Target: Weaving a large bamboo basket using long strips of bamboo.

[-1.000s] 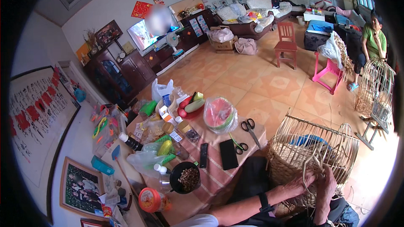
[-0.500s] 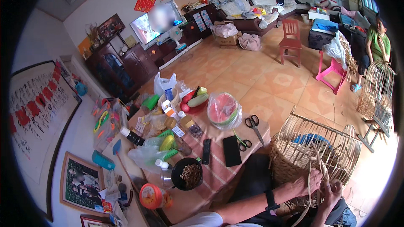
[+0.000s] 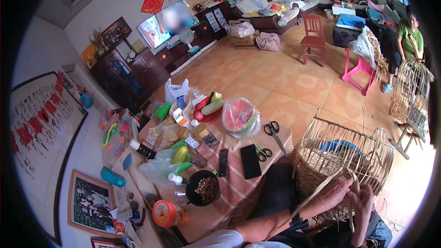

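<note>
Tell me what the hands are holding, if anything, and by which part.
The left hand and right hand appear to hold pale strips partway along, beside the woven basket; the exact grip is unclear.

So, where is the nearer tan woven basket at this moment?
In the head view, the nearer tan woven basket is at lower right, right of the pink cloth-covered table, with the left hand and right hand at its near side.

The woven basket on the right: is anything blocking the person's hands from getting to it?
Nothing visible does: the left hand and right hand are at the near side of the woven basket. A pale strip crosses over the left forearm, but doesn't bar the way.
</note>
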{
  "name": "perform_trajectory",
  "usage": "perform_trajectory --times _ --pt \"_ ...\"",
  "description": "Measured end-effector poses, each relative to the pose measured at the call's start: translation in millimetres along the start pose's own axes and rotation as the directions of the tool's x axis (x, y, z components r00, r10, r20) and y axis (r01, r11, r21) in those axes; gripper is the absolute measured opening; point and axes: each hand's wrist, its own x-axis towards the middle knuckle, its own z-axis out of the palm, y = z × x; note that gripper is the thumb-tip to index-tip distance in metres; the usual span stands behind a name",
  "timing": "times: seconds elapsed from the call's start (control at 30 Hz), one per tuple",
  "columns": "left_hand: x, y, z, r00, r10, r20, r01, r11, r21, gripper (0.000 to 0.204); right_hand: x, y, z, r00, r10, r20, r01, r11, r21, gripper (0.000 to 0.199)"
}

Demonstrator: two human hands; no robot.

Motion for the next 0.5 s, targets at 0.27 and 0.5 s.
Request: perform_trajectory --times 0.27,0.5 --pt "2 13 -15 0.996 -0.003 0.090 0.009 0.998 -0.062 0.018 -24 36 -12 0.941 0.240 -0.238 -0.042 0.781 0.623 0.030" --pt "-20 19 -45 0.996 0.072 0.061 -0.070 0.997 -0.040 0.040 -33 46 -14 0.985 0.167 -0.052 -0.162 0.983 0.092 0.025"
